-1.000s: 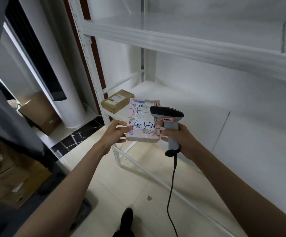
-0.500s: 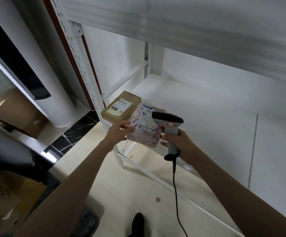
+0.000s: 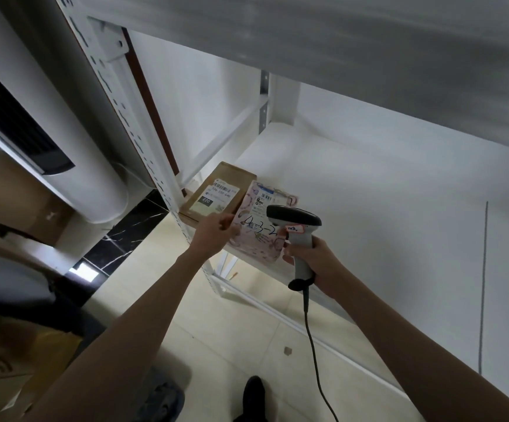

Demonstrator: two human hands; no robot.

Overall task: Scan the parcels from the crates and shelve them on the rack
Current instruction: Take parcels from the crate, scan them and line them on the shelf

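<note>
Grip: left hand (image 3: 213,231) pinches the near left edge of the pink parcel (image 3: 257,231), fingers curled onto it. Right hand (image 3: 315,258) is wrapped tight round the handle of the scanner (image 3: 297,226), with its fingertips also touching the parcel's near right corner.

Rack (image 3: 143,147): white, with a slotted upright at its left front corner. Taken as the landmark. One shelf passes blurred overhead; the lower shelf (image 3: 369,193) runs well to the right of the upright.

Brown box (image 3: 216,193): lies flat on the lower shelf, hard by the upright, label up.

Pink parcel: just right of the brown box, touching or overlapping its edge; cannot tell which. Far end appears to rest on the shelf, near end overhangs the shelf's front edge, between both hands. Handwritten code and printed label face up.

Scanner: head hovers over the parcel's right side, cord hanging to the floor.

Step in hand, by my reading: shelving; scan likely done, parcel going down beside the box.

Next move calls for sliding the parcel fully onto the shelf, clear of the edge, without nudging the brown box, then letting go.
</note>
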